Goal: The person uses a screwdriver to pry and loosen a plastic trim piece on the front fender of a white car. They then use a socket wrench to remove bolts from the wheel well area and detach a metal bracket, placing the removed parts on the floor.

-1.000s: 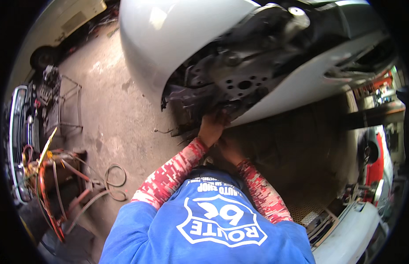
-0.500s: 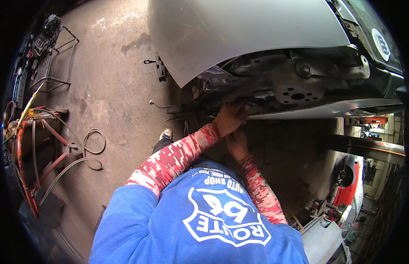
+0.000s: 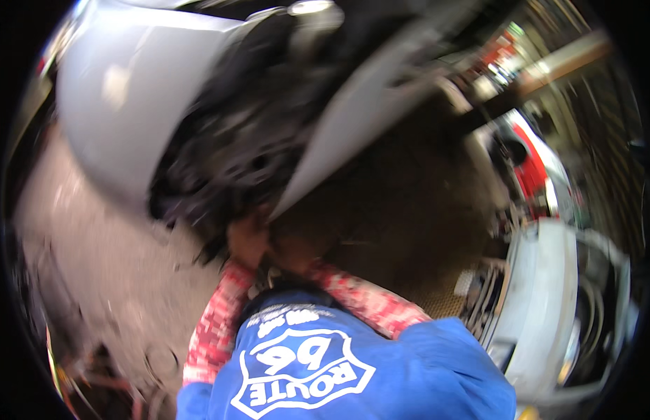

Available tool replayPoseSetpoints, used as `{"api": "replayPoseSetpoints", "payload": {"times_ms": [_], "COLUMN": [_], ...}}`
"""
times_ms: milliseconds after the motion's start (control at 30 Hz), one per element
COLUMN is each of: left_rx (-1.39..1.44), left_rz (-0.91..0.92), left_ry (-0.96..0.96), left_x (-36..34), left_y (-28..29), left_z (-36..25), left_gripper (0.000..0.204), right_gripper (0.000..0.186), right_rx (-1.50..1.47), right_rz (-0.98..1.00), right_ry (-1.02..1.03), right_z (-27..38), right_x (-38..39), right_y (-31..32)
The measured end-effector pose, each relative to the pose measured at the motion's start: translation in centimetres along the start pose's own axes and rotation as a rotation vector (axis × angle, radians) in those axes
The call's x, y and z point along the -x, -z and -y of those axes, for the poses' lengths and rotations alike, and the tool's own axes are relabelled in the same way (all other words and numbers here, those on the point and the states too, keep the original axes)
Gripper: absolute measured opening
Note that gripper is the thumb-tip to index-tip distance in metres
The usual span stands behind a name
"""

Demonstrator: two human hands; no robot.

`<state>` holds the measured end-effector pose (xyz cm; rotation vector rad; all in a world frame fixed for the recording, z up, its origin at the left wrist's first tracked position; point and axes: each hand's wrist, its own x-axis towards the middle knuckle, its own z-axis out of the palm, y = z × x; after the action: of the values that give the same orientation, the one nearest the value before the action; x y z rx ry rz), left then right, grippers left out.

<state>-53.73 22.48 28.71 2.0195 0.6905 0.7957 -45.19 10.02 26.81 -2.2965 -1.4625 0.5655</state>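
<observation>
In front of me is a car with a grey outer body panel (image 3: 136,91) and dark, exposed inner bodywork (image 3: 234,143) with round holes. A long silver panel (image 3: 360,115) slants down toward my hands, its lower tip close to them. My left hand (image 3: 248,239) reaches up at the bottom of the dark bodywork, beside that tip. Just to its right and a little lower, my right hand (image 3: 297,252) is in the shadow beneath the silver panel. Motion smears both hands, so their fingers and anything between them cannot be made out.
A loose pale silver car panel (image 3: 545,280) lies at the lower right, near a red and white car (image 3: 531,164). A thick beam (image 3: 563,66) crosses the upper right. An orange-red frame (image 3: 104,388) shows blurred at the lower left.
The whole view has swung round, so the car now slants across the upper left. Both hands appear lower and further left in the picture, still close together by the car's underside.
</observation>
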Motion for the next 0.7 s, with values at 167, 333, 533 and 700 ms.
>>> {"api": "replayPoseSetpoints", "payload": {"times_ms": [167, 333, 533, 700], "left_rx": [0.384, 0.342, 0.649, 0.745], "left_rz": [0.060, 0.082, 0.136, 0.166], "left_ry": [0.234, 0.254, 0.507, 0.621], "left_x": [-1.1, -1.4, -1.1, -1.8], "left_y": [-0.1, 0.2, -0.7, 0.4], "left_z": [-0.6, -0.5, -0.4, -2.3], "left_gripper": [0.029, 0.040, 0.042, 0.041], "right_gripper": [0.052, 0.057, 0.068, 0.053], "right_rx": [-0.303, -0.695, -1.230, -1.217], "right_rz": [-0.028, 0.033, 0.207, -0.077], "right_ry": [0.009, -0.034, -0.160, -0.175], "right_z": [-1.5, -1.4, -2.2, 2.1], "right_x": [-1.6, -2.3, -3.4, -1.4], "right_y": [-2.2, -3.0, -4.8, -1.5]}}
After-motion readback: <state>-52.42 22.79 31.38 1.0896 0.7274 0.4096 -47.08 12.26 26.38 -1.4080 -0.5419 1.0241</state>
